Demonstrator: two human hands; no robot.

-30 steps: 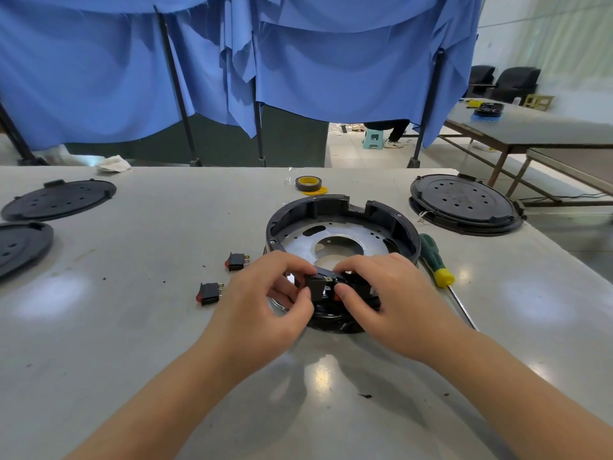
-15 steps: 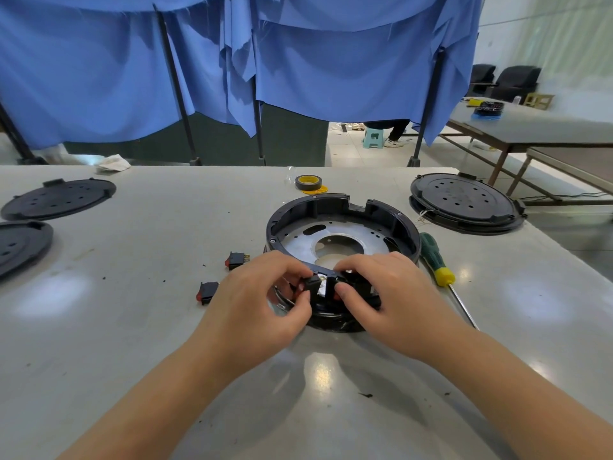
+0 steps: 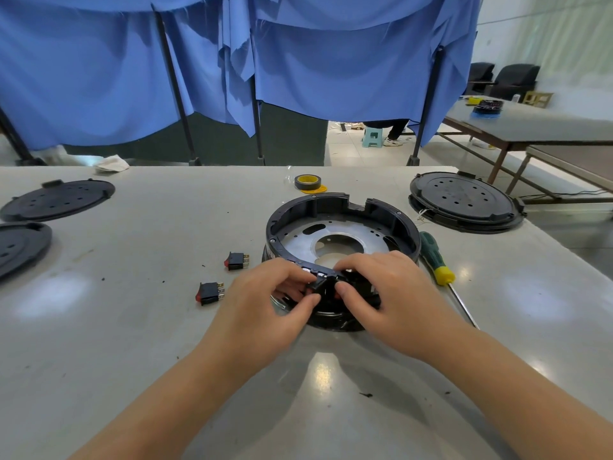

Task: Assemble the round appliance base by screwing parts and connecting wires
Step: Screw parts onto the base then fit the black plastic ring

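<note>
Grey glossy tabletop [image 3: 132, 327] under blue curtains. Nearest: left hand [image 3: 265, 303] and right hand [image 3: 384, 293], fingers curled, pinching small black switch part [image 3: 320, 283] at near rim of round appliance base [image 3: 338, 234]. Two loose rocker switches [image 3: 210, 292] [image 3: 237, 260] left of base. Green-yellow screwdriver [image 3: 438, 263] just right of base. Farther: tape roll [image 3: 308, 182], black round covers left [image 3: 59, 199] and right [image 3: 464, 200].
</note>
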